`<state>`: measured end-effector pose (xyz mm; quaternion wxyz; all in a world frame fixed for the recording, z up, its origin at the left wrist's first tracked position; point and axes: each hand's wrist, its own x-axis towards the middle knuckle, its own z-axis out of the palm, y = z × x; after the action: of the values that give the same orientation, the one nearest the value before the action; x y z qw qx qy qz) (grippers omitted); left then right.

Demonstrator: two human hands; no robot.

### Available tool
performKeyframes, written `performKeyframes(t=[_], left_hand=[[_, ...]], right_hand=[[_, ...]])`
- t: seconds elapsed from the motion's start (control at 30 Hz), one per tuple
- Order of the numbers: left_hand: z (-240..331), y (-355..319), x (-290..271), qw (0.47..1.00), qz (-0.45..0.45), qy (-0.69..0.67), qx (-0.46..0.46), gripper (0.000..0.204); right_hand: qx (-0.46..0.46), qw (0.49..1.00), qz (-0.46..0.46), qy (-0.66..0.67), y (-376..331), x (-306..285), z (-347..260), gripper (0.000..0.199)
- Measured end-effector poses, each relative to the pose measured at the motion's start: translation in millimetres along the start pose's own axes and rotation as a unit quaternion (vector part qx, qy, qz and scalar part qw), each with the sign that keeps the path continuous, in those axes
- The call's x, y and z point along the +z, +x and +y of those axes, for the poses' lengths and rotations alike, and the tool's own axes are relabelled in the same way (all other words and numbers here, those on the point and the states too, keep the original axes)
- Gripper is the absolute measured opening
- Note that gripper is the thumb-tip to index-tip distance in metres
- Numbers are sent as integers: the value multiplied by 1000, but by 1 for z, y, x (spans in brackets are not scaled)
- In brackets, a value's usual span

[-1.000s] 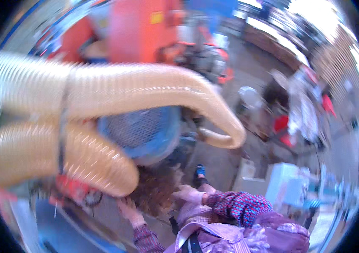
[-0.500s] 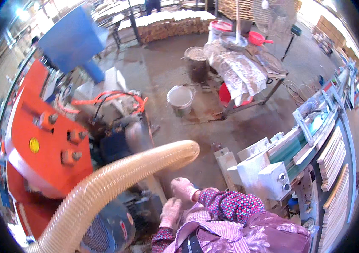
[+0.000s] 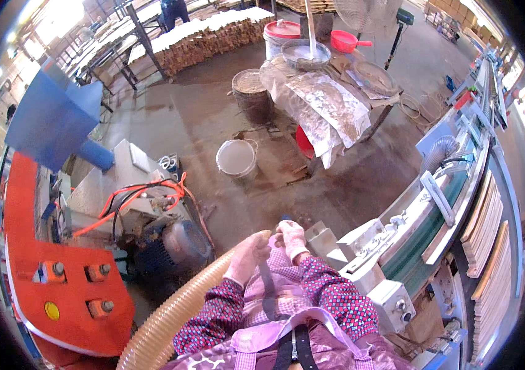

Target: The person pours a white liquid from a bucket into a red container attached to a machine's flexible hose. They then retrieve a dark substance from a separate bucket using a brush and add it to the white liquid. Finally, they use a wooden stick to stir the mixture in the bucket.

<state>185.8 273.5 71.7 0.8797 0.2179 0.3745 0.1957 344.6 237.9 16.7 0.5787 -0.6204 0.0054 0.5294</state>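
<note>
Both my hands wear pale pinkish gloves and are close together in front of my checked apron. My left hand (image 3: 249,256) has its fingers curled, and it overlaps the upper end of a ribbed beige hose (image 3: 182,302). Whether it grips the hose or something else I cannot tell. Just beside it, my right hand (image 3: 291,237) is closed, its fingers bent inward. A small dark blue bit (image 3: 286,217) shows past its fingertips, too little to name. The hose runs down to the lower left, behind my left sleeve.
An orange machine housing (image 3: 68,296) and a motor (image 3: 173,246) stand at left. On the right runs a machine with a green belt (image 3: 426,246) and a control box (image 3: 392,308). Ahead are a white bucket (image 3: 236,158) and a table draped with dusty sheets (image 3: 327,108).
My view has shifted, and the hose now appears lower, passing behind my left arm. My hands have come closer together, the left one higher than before.
</note>
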Motion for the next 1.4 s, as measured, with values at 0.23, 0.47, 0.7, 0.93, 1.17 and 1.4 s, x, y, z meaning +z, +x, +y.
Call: performKeyframes(t=[0.23, 0.47, 0.7, 0.93, 1.17, 1.4], left_hand=[[81, 167, -33, 968, -3, -238, -85, 62], [181, 356, -81, 844, 90, -504, -161, 84], [198, 509, -68, 820, 192, -508, -183, 88], [129, 666, -180, 845, 102, 450, -271, 92], [89, 748, -235, 809, 275, 450, -259, 65], [133, 700, -328, 594, 225, 744, -208, 36]], right_hand=[[43, 974, 64, 213, 97, -7, -64, 11], [174, 964, 39, -197, 222, 12, -96, 23], [98, 894, 108, -423, 283, -24, -123, 45], [268, 866, 32, -420, 364, -21, -124, 40], [160, 840, 55, -516, 404, -19, -143, 39], [234, 798, -55, -553, 426, 32, -166, 45]])
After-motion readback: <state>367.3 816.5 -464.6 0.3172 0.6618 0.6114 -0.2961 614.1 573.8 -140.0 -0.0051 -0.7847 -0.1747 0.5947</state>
